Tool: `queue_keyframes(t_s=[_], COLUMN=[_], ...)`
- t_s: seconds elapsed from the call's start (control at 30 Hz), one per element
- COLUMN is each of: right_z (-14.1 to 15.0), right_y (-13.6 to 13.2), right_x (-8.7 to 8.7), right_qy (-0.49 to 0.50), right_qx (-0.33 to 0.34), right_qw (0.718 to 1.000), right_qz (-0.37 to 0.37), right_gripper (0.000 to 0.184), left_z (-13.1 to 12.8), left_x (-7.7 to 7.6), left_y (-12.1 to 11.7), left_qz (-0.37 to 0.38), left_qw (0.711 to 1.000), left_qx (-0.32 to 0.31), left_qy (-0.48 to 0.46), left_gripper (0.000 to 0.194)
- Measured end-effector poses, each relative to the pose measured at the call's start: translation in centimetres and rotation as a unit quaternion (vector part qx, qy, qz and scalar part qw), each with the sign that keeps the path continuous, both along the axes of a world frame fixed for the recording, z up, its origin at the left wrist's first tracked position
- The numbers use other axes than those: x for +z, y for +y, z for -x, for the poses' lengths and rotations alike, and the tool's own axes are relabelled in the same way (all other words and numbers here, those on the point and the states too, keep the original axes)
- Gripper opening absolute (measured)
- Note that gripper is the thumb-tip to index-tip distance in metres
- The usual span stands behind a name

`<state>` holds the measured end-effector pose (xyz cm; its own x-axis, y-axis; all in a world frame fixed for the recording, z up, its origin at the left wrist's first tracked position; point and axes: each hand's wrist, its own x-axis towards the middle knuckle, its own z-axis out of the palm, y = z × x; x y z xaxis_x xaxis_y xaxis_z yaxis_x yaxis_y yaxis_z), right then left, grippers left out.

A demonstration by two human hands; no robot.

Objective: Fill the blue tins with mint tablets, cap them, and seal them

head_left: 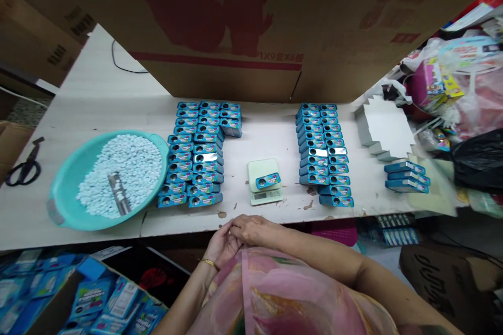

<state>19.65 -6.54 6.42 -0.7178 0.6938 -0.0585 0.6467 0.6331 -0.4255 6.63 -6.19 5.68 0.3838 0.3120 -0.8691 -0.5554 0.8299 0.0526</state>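
My left hand (223, 247) and my right hand (251, 229) rest together at the table's front edge, against my clothing. The right one lies over the fingers of the left. Both have their fingers curled, and no object shows in them. Just beyond them a small kitchen scale (265, 167) carries one blue candy tin (268, 181), lying on its plate. Rows of blue candy tins stand to the left (206, 167) and right (314, 152) of the scale. A turquoise basin (61, 193) of small pale-blue candies (129, 159) holds a metal scoop (119, 193).
A large cardboard box (251, 21) walls off the table's back. White stacked card (387, 125) and a few blue tins (406, 178) are at the right, near plastic bags (479, 157). Scissors (25, 167) lie far left. Below, a carton holds blue packets (113, 298).
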Motion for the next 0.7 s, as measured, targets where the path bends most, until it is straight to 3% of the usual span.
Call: queue_keyframes(t_s=[0.17, 0.27, 0.37, 0.53, 0.6, 0.7], right_z=[-2.8, -5.1, -7.1, -8.2, -7.2, -4.2], right_y=[1.5, 3.4, 5.3, 5.6, 4.5, 2.1], right_x=[0.2, 0.4, 0.0, 0.0, 0.4, 0.8], right_qy=[0.089, 0.143, 0.138, 0.080, 0.076, 0.056], right_qx=[-0.080, -0.155, -0.207, -0.203, -0.187, -0.105], right_qw=[0.993, 0.977, 0.968, 0.973, 0.975, 0.990], right_qz=[0.018, -0.013, -0.042, -0.071, -0.087, -0.070], right_gripper=[0.013, 0.014, 0.016, 0.020, 0.022, 0.024], left_z=[-1.9, -3.3, -3.9, -3.0, -2.6, -2.3], left_x=[0.6, 1.0, 1.3, 0.9, 0.7, 0.6], left_y=[1.5, 3.1, 4.5, 4.6, 3.9, 2.9], left_qz=[-0.046, -0.083, -0.103, -0.091, -0.084, -0.076], left_qw=[0.998, 0.995, 0.994, 0.994, 0.995, 0.995], left_qx=[0.032, 0.051, 0.045, 0.051, 0.053, 0.043], left_qy=[-0.014, -0.019, -0.011, 0.008, -0.007, -0.051], left_gripper=[0.014, 0.014, 0.015, 0.019, 0.020, 0.023])
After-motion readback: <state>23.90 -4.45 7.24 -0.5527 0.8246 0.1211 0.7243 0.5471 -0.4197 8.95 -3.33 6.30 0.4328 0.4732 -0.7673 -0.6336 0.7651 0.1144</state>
